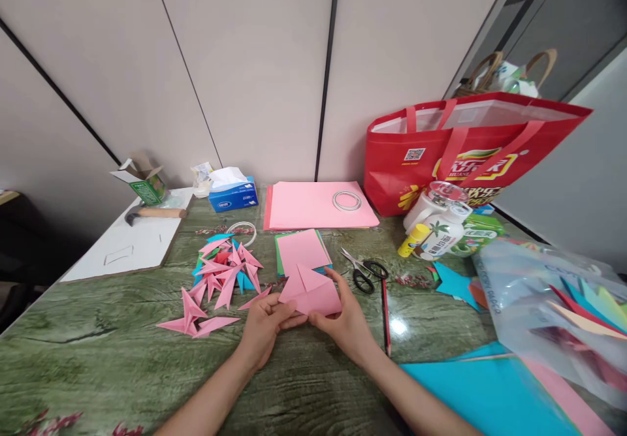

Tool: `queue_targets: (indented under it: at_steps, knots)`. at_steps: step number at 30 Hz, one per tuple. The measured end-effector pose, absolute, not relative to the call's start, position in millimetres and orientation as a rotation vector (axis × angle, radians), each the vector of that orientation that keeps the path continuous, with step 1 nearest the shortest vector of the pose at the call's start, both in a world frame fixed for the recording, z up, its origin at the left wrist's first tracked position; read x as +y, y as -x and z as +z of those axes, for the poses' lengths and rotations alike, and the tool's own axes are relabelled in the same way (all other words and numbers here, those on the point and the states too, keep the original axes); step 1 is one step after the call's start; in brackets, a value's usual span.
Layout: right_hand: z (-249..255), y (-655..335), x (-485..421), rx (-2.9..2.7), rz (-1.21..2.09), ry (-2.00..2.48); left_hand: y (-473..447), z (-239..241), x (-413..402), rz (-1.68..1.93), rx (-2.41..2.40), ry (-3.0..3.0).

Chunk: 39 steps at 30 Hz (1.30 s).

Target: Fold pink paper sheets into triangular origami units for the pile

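Note:
A partly folded pink paper square [311,291] lies on the green table [122,358] in front of me. My left hand [264,331] pinches its near left edge with the fingers closed on it. My right hand [345,325] grips its near right edge, thumb on top. Just behind it sits a small stack of coloured paper squares [301,250] with pink on top. To the left lies a pile of folded pink and blue paper pieces [223,279].
Scissors [365,271] and a red pencil [385,312] lie right of the paper. Large pink sheets [313,204] carry a tape ring [347,200]. A red bag [465,149], bottles [441,227], glue stick [411,240], tissue box [234,194], hammer [154,213], blue sheet [480,390] and a plastic bag [553,312] stand around.

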State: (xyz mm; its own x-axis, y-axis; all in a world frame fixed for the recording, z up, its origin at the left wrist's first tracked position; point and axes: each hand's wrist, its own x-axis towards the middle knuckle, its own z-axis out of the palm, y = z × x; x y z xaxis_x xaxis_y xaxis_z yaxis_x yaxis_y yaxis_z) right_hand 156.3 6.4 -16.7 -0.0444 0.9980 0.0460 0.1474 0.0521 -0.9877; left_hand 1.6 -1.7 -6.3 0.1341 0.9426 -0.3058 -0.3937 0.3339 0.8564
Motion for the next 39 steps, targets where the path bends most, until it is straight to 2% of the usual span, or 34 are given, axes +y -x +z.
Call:
queue_targets:
  at_steps: [8, 13, 18, 39]
  knots:
    - [-12.1, -154.3, 3.1, -1.237, 1.462, 0.992, 2.7, -5.6, 3.7, 1.185, 1.059, -0.704]
    - [-8.2, -160.0, 4.1, -1.310, 1.331, 0.967, 6.6, -9.6, 7.2, 1.316, 1.270, -0.926]
    - [-11.7, -162.5, 5.9, -1.399, 1.249, 0.913, 1.3, -5.3, 3.8, 1.130, 1.194, -1.085]
    - [-16.6, -156.3, -1.2, -1.563, 1.194, 1.010, 4.7, -11.6, 4.1, 1.121, 1.169, -0.899]
